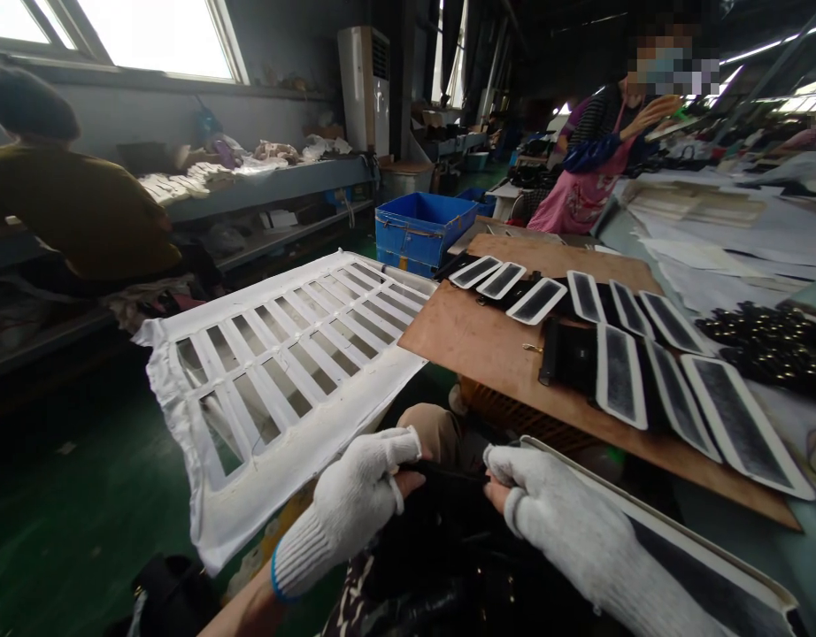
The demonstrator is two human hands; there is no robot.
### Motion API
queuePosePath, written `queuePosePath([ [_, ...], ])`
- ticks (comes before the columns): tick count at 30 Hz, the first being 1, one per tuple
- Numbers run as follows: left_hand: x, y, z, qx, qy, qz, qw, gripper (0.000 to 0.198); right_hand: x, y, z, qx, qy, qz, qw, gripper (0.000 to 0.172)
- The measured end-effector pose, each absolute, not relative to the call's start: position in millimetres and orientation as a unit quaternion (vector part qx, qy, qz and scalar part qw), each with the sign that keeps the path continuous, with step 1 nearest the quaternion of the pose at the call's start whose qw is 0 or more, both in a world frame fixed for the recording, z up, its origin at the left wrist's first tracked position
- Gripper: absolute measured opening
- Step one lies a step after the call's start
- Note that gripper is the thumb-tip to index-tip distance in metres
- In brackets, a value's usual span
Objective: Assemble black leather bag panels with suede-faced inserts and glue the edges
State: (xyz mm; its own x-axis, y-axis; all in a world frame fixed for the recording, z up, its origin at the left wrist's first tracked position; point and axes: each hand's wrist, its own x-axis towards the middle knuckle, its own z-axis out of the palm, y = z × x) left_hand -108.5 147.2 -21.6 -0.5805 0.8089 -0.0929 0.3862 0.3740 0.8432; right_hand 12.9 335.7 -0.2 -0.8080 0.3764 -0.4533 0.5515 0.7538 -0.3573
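Observation:
My left hand (368,482), in a white knit glove with bare fingertips, pinches one end of the top edge of a black bag-like piece (441,531) at my lap. The other end of that edge is between the thumb and fingers of my right hand (547,495), gloved the same way. The edge runs between the two hands. Small gold-coloured metal bits show on the dark material lower down, but its full shape is lost in shadow. Behind my right hand, a long white-rimmed black panel (706,566) slants down to the right.
A white cloth-wrapped slotted frame (228,354) stands left. On the brown board (467,327) lie several black panels with white borders (620,376). Dark shiny hardware (773,341) is piled at right. Beyond are a blue bin (414,221), a seated person (69,195) and a person in a pink apron (587,190).

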Motion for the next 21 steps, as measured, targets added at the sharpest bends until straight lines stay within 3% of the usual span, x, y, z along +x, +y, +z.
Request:
queuePosePath([
  [8,-108,156,-24,0.363,0.799,0.387,0.283,0.008,24,326,6,0.289,0.911,-0.251,0.151,0.012],
  [15,-111,155,-14,0.307,0.772,0.42,0.365,0.021,31,321,7,0.34,0.895,-0.239,0.166,0.013],
  [21,-115,159,-5,0.33,0.762,0.377,0.41,0.029,30,330,-2,0.332,0.89,-0.266,0.165,0.012],
])
